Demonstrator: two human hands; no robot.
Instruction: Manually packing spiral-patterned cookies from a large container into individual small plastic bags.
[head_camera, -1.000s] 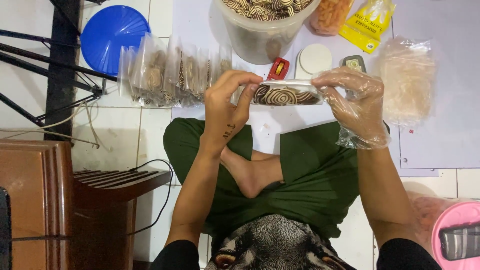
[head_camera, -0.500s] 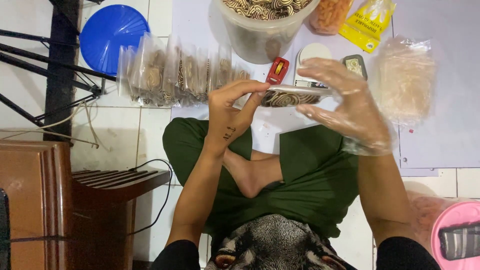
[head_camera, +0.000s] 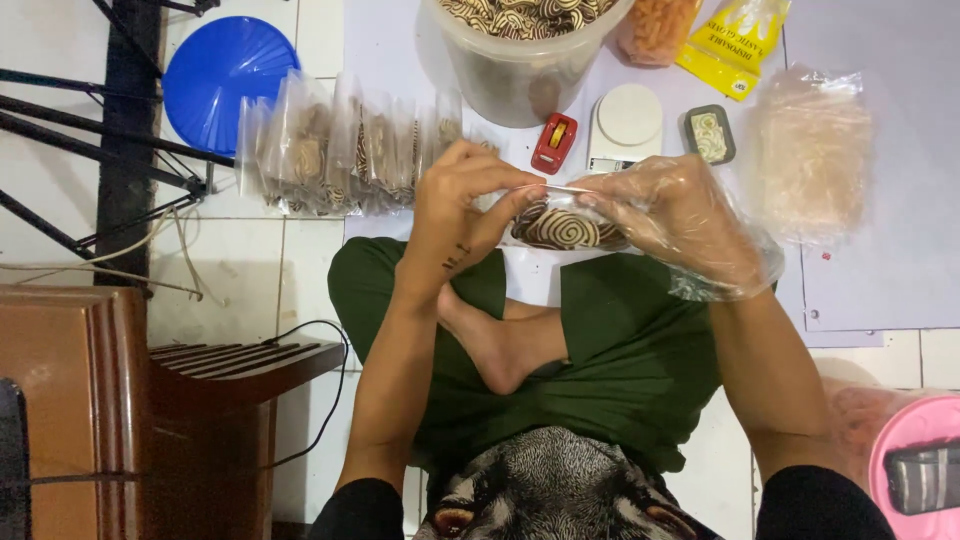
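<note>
Cookie bag (head_camera: 560, 225) between both hands' fingertips

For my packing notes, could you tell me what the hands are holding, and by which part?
Both hands, left bare and right in a clear glove, hold a small clear bag of swirl-patterned snacks by its top edge.

Beyond hands: tub (head_camera: 520, 75), tape dispenser (head_camera: 553, 143), scale (head_camera: 626, 120) crowd; bare sheet (head_camera: 880, 260) right.

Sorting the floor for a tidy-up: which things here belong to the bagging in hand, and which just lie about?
In use: left hand, gloved right hand, clear bag of swirl cookies, cookie tub, filled bags.
Lying about: blue lid, wooden stool, yellow packet.
</note>
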